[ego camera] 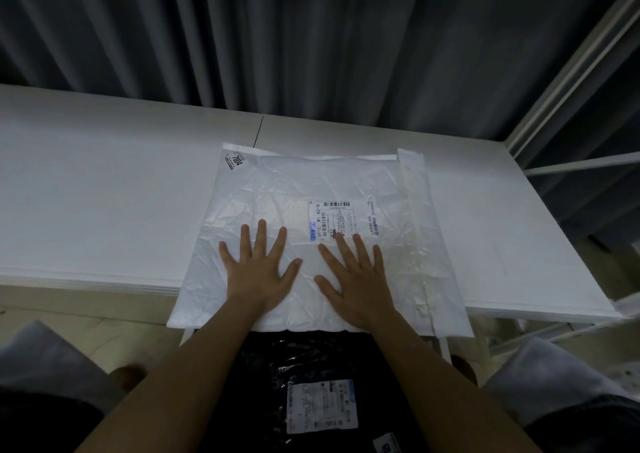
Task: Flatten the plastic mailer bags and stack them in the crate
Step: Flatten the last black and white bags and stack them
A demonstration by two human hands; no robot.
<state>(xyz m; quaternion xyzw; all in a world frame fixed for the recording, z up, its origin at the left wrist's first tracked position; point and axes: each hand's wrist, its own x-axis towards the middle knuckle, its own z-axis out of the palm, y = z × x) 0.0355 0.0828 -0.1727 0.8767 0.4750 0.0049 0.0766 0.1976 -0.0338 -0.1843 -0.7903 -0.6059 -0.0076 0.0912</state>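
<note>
Closest to the camera there was a black bag (311, 376) lying low between the person's forearms, shiny plastic with a white shipping label (322, 406) stuck on it and a second smaller label (388, 447) peeking in at the bottom edge. Couldn't tell what it was sitting in or on, too dark down there.

Just past that, the white mailer bag (311, 189) was spread out on the white surface (104, 192), its near edge hanging a bit over the front lip and above the black one. Both hands were flat on it, palms down. The left hand (259, 272) had its fingers spread wide on the near-left part of the bag, nothing held, no grip on anything, just pressing. The right hand (356, 279) was the same deal, fingers straight and fanned out, with the fingertips (341, 241) touching the bottom edge of the bag's printed label (343, 220). The hands sat just beside each other, thumbs pointing inward, not touching.

The bag still looked pretty wrinkled, with a clear tape strip (415, 230) running down its right side and a small black sticker (234, 161) at the far left corner.

Behind the surface hung a dark pleated curtain (277, 36), and a white metal frame (571, 81) stood off to the right.
</note>
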